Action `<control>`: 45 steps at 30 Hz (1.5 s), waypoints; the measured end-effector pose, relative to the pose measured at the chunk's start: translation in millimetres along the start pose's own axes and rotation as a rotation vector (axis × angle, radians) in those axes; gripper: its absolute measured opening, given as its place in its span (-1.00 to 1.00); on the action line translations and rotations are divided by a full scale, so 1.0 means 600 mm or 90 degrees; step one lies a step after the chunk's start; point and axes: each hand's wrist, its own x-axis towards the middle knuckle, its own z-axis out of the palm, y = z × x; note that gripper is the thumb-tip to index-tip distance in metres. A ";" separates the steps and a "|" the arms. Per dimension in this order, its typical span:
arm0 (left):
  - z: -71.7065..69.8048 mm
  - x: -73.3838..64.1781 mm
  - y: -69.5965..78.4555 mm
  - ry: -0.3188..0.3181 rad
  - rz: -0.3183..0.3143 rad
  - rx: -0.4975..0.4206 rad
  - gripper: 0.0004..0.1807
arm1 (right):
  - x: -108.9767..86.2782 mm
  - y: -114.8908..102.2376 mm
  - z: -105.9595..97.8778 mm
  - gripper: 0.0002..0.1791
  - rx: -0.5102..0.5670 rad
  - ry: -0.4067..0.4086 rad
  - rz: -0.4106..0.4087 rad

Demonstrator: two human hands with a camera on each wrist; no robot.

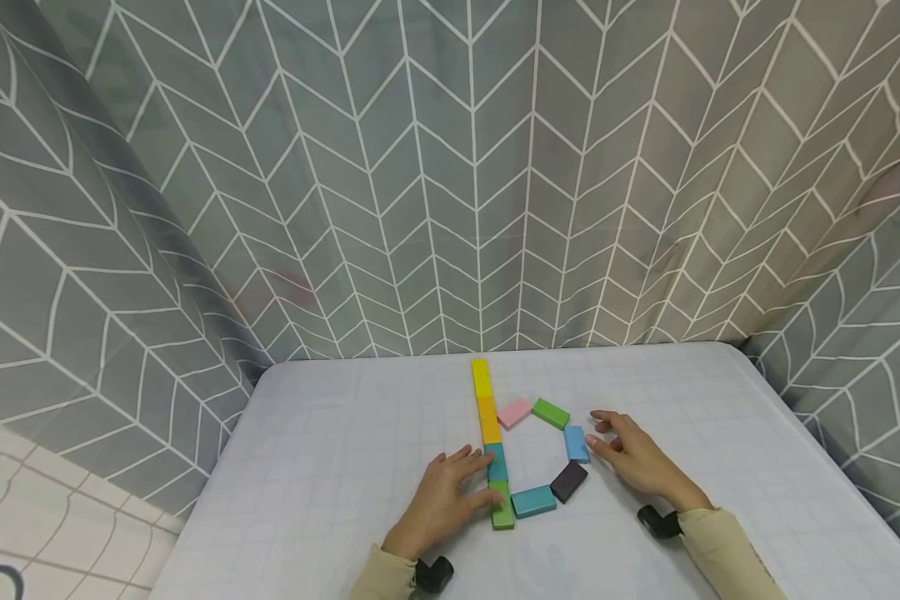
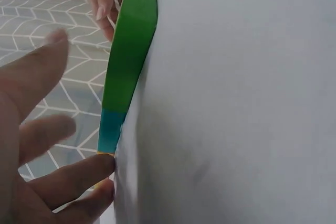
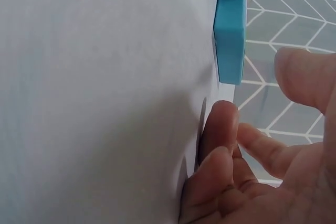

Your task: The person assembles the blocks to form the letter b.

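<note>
A straight column of blocks runs away from me: green [image 1: 502, 518], teal [image 1: 498, 472], orange-yellow [image 1: 488, 419] and yellow [image 1: 482, 377]. My left hand [image 1: 438, 498] lies at the column's left side, fingers spread, fingertips at the teal and green blocks; in the left wrist view its thumb stands apart from the green block [image 2: 130, 45]. Right of the column, blocks curve in an arc: pink [image 1: 514, 413], green [image 1: 551, 413], light blue [image 1: 576, 444], black [image 1: 569, 481] and teal [image 1: 534, 502]. My right hand [image 1: 641, 461], loosely bent, is beside the light blue block and holds nothing.
The blocks lie on a table with a pale, faintly gridded cover [image 1: 330, 450]. A grey curtain [image 1: 450, 192] with white zigzag lines hangs behind the table and along both sides. Dark devices [image 1: 435, 575] are worn at both wrists.
</note>
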 end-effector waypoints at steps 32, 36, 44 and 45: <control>-0.004 -0.004 -0.012 0.000 -0.045 -0.026 -0.26 | -0.008 -0.002 0.009 -0.38 -0.014 0.000 -0.005; -0.007 -0.005 -0.009 0.002 -0.040 -0.015 -0.29 | -0.008 -0.004 0.009 -0.37 -0.010 -0.006 -0.003; -0.003 -0.002 -0.009 0.011 -0.039 -0.019 -0.30 | -0.006 -0.003 0.005 -0.38 -0.022 0.000 -0.010; -0.002 -0.002 -0.009 0.011 -0.040 -0.019 -0.31 | -0.006 -0.002 0.005 -0.38 -0.021 0.002 -0.011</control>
